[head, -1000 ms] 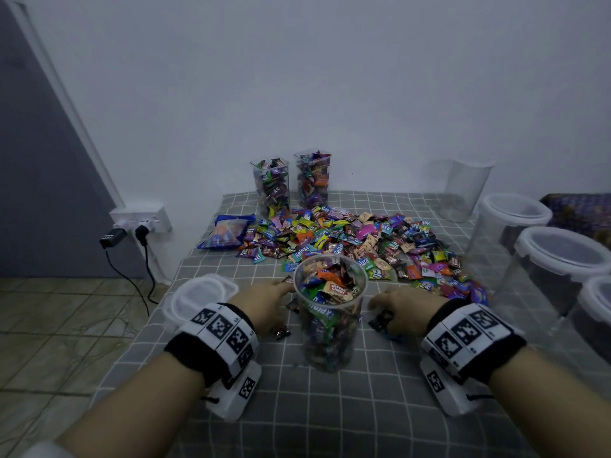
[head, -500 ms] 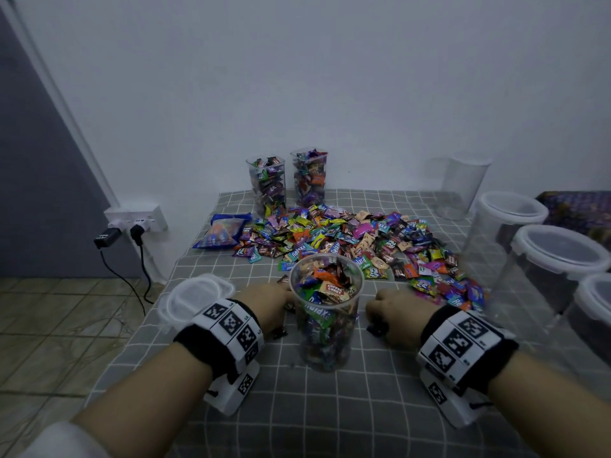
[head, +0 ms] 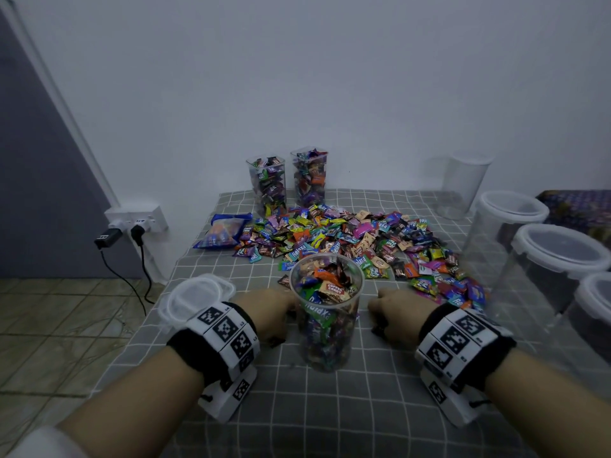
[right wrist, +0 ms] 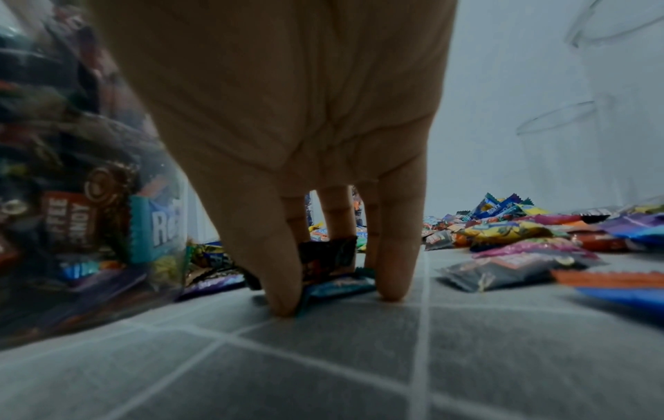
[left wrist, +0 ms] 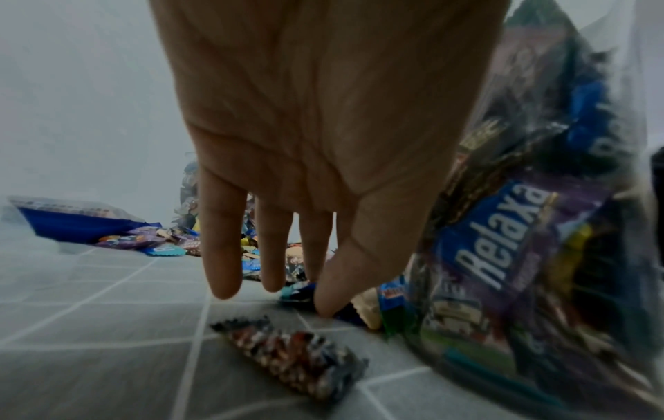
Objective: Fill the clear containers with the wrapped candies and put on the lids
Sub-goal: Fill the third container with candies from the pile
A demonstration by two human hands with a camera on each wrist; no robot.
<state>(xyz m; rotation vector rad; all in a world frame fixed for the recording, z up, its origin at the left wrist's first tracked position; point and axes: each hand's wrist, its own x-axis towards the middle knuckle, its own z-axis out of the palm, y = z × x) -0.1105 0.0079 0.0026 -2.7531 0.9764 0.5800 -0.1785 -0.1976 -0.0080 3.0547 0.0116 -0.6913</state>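
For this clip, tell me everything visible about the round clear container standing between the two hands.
The round clear plastic container is a tall, slightly tapered tub standing upright on the grey checked tablecloth, near the front edge of the loose candy pile. It has no lid and is packed to its rim with mixed wrapped candies; "Relaxa" and coffee candy wrappers show through the wall. The left hand and right hand flank it; whether either touches it is unclear.

Dim, flat, bluish light falls evenly, with only faint, soft shadows. The head view bows straight lines near its edges. Both wrist views are soft and smeared up close, sharper farther back, with grainy dark patches.
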